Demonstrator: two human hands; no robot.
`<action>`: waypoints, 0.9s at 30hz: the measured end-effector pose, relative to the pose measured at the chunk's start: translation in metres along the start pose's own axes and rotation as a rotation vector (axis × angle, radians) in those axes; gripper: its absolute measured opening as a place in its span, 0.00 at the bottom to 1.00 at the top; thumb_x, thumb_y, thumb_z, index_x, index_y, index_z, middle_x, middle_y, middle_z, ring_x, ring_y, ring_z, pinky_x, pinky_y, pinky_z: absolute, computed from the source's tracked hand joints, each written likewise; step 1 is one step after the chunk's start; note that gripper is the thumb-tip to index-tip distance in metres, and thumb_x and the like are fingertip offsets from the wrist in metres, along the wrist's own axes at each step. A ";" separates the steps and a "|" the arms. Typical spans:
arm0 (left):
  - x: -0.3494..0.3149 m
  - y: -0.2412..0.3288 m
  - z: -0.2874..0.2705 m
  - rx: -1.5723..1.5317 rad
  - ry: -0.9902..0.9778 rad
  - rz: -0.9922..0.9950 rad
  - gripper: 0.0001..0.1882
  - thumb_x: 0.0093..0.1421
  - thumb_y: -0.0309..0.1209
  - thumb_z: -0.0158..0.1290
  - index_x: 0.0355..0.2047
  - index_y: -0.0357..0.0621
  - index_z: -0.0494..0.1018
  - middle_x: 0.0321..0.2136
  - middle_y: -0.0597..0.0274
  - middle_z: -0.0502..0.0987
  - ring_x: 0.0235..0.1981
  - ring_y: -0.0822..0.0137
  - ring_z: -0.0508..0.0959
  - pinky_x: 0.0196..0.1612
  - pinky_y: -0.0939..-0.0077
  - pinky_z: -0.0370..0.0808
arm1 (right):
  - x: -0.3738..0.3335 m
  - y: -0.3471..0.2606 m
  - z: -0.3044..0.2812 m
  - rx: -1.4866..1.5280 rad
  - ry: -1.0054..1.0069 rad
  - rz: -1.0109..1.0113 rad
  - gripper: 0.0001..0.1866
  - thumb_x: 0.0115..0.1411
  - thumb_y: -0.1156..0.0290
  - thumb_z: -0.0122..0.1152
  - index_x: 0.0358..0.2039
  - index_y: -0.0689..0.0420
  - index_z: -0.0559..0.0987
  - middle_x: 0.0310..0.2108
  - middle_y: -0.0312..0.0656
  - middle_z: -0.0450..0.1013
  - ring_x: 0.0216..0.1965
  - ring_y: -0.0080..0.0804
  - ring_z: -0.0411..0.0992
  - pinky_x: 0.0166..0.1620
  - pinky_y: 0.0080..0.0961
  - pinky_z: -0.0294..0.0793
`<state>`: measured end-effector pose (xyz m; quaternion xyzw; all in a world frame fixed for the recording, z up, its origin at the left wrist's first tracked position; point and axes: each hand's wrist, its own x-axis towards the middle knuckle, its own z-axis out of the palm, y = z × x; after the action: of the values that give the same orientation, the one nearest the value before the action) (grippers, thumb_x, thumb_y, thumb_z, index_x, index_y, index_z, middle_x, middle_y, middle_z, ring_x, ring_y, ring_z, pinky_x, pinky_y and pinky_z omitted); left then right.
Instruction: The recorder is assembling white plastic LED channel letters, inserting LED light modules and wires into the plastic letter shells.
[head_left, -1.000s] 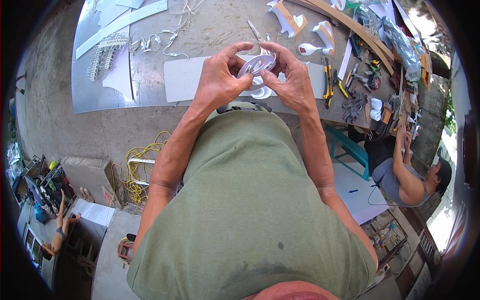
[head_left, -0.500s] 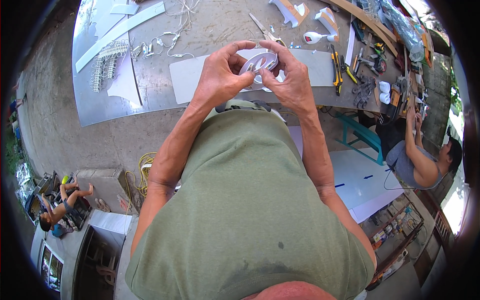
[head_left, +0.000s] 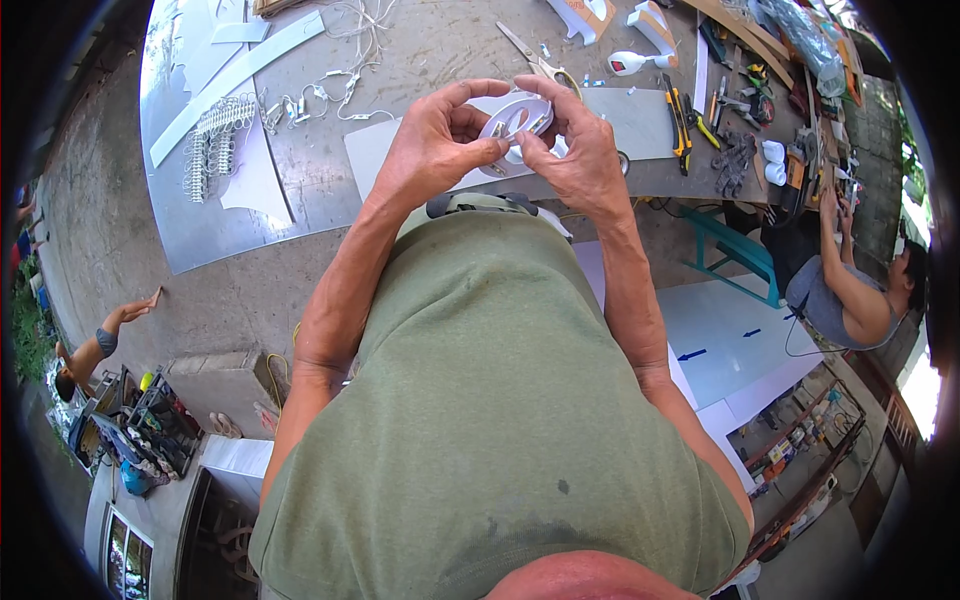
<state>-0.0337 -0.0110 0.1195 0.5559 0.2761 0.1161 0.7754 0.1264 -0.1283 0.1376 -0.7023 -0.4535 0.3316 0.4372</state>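
My left hand (head_left: 437,138) and my right hand (head_left: 580,150) hold a small white rounded piece (head_left: 518,120) between them, above the table's near edge. It has a curved rim, with small metallic-looking bits inside. Each thumb presses at its near side while the index fingers arch over the far side. The fingers partly cover it, so its full shape is hidden. Below the hands lies a long pale flat sheet (head_left: 636,122). Just beyond them, scissors (head_left: 540,62) rest on the table with their blades pointing away to the left.
A string of small light modules (head_left: 345,88) and a wired bundle (head_left: 215,145) lie left. On the right are a white bottle (head_left: 628,64), white curved shells (head_left: 655,35), a utility knife (head_left: 678,130) and dark gloves (head_left: 735,165). Another person (head_left: 850,300) works there, beside a teal stool (head_left: 735,250).
My hands keep nearly the same hold on the white piece. The surroundings have shifted slightly in view. At far left, a person has moved from beside the dark rack to farther up.
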 end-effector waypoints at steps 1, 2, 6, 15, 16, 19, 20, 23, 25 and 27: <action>0.001 0.001 -0.002 -0.012 -0.022 0.000 0.30 0.56 0.21 0.62 0.60 0.35 0.69 0.34 0.56 0.82 0.35 0.71 0.82 0.41 0.74 0.81 | 0.001 0.000 0.000 -0.001 0.006 -0.004 0.28 0.53 0.75 0.66 0.57 0.57 0.76 0.29 0.39 0.76 0.25 0.21 0.70 0.30 0.23 0.73; 0.003 0.000 -0.003 -0.014 -0.025 -0.001 0.30 0.56 0.21 0.62 0.60 0.35 0.69 0.34 0.56 0.82 0.35 0.71 0.82 0.41 0.74 0.81 | 0.001 0.000 0.001 -0.003 0.008 -0.002 0.28 0.53 0.75 0.66 0.57 0.57 0.76 0.29 0.39 0.76 0.25 0.21 0.70 0.30 0.23 0.73; 0.010 -0.004 -0.007 0.016 -0.032 0.010 0.30 0.56 0.21 0.62 0.60 0.35 0.69 0.34 0.57 0.82 0.34 0.72 0.81 0.39 0.76 0.79 | 0.006 0.001 0.003 -0.015 0.023 0.020 0.28 0.53 0.76 0.66 0.57 0.58 0.76 0.29 0.39 0.76 0.25 0.22 0.70 0.31 0.23 0.74; 0.009 -0.010 -0.002 0.157 0.139 0.121 0.29 0.49 0.22 0.58 0.55 0.32 0.71 0.27 0.54 0.81 0.27 0.72 0.79 0.31 0.73 0.76 | 0.009 0.002 0.010 0.049 -0.014 0.076 0.29 0.56 0.83 0.61 0.60 0.60 0.72 0.41 0.43 0.78 0.39 0.24 0.77 0.41 0.24 0.77; 0.009 -0.014 -0.006 0.229 0.164 0.125 0.29 0.48 0.23 0.59 0.54 0.32 0.72 0.26 0.54 0.81 0.26 0.71 0.78 0.31 0.73 0.76 | 0.012 0.005 0.012 0.023 -0.030 0.054 0.30 0.56 0.83 0.61 0.62 0.61 0.70 0.43 0.44 0.78 0.40 0.24 0.76 0.42 0.24 0.77; 0.008 -0.012 -0.007 0.268 0.181 0.161 0.28 0.48 0.23 0.59 0.53 0.33 0.73 0.27 0.52 0.82 0.27 0.67 0.81 0.32 0.70 0.78 | 0.012 0.017 0.015 0.167 -0.046 0.109 0.29 0.58 0.85 0.58 0.62 0.64 0.69 0.46 0.42 0.76 0.42 0.26 0.76 0.47 0.24 0.76; 0.006 -0.011 -0.007 0.250 0.215 0.151 0.28 0.48 0.24 0.59 0.52 0.33 0.73 0.27 0.52 0.82 0.28 0.66 0.82 0.32 0.69 0.78 | 0.015 0.022 0.016 0.182 -0.069 0.068 0.29 0.59 0.85 0.58 0.62 0.64 0.69 0.47 0.42 0.75 0.43 0.26 0.76 0.48 0.23 0.75; 0.003 -0.007 -0.008 0.259 0.245 0.156 0.30 0.48 0.25 0.60 0.53 0.33 0.72 0.28 0.52 0.81 0.29 0.65 0.82 0.34 0.70 0.79 | 0.024 0.020 0.018 0.197 -0.092 0.027 0.30 0.59 0.85 0.59 0.63 0.64 0.68 0.50 0.43 0.74 0.45 0.26 0.75 0.49 0.22 0.75; 0.005 -0.005 -0.014 0.243 0.279 0.179 0.30 0.48 0.25 0.60 0.54 0.32 0.72 0.28 0.51 0.81 0.28 0.65 0.82 0.34 0.70 0.79 | 0.029 0.016 0.019 0.203 -0.101 0.034 0.30 0.59 0.85 0.59 0.63 0.63 0.67 0.51 0.44 0.73 0.47 0.26 0.74 0.50 0.22 0.74; 0.002 -0.002 -0.014 0.264 0.317 0.184 0.30 0.48 0.25 0.61 0.54 0.32 0.72 0.28 0.51 0.81 0.28 0.65 0.82 0.34 0.70 0.79 | 0.036 0.020 0.020 0.218 -0.123 0.040 0.30 0.59 0.85 0.60 0.63 0.64 0.67 0.49 0.45 0.74 0.45 0.27 0.75 0.49 0.22 0.75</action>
<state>-0.0396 0.0005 0.1142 0.6504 0.3552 0.2351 0.6289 0.1289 -0.0931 0.1089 -0.6379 -0.4268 0.4299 0.4755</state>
